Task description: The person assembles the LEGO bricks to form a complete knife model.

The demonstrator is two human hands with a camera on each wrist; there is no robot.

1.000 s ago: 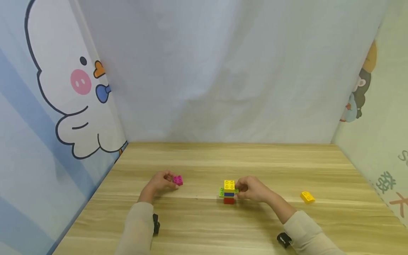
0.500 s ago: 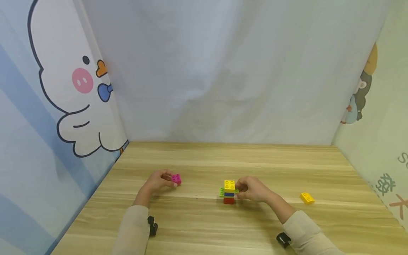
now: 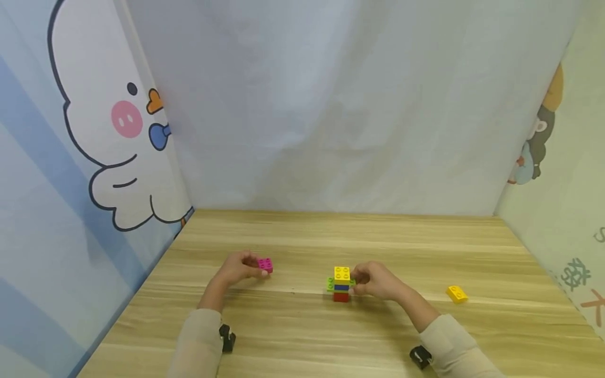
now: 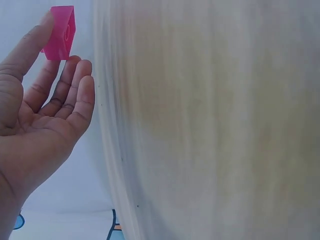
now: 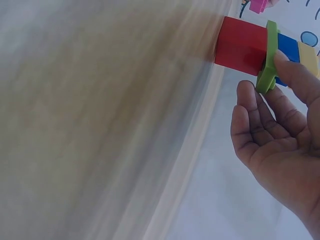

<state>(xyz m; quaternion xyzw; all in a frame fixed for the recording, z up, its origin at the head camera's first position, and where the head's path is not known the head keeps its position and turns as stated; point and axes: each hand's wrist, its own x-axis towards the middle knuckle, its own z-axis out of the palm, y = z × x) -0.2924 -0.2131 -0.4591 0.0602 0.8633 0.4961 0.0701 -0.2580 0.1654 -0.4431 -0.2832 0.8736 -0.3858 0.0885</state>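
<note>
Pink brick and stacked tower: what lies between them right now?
Only bare wooden tabletop lies between the pink brick and the stacked tower; the head view shows it.

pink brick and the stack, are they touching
Apart. The head view shows a wide stretch of table between the pink brick and the stack.

The stack [image 3: 342,281] has the right end of its green plate [image 3: 330,285] partly covered by the right hand [image 3: 378,281]; its underside is out of sight. Left of the stack, the left hand [image 3: 238,269] hides part of the pink brick [image 3: 266,264]. A speck [image 3: 293,292] left of the stack is too small to tell. Nearer than the stack, both sleeves [image 3: 198,336] run off the bottom edge.
</note>
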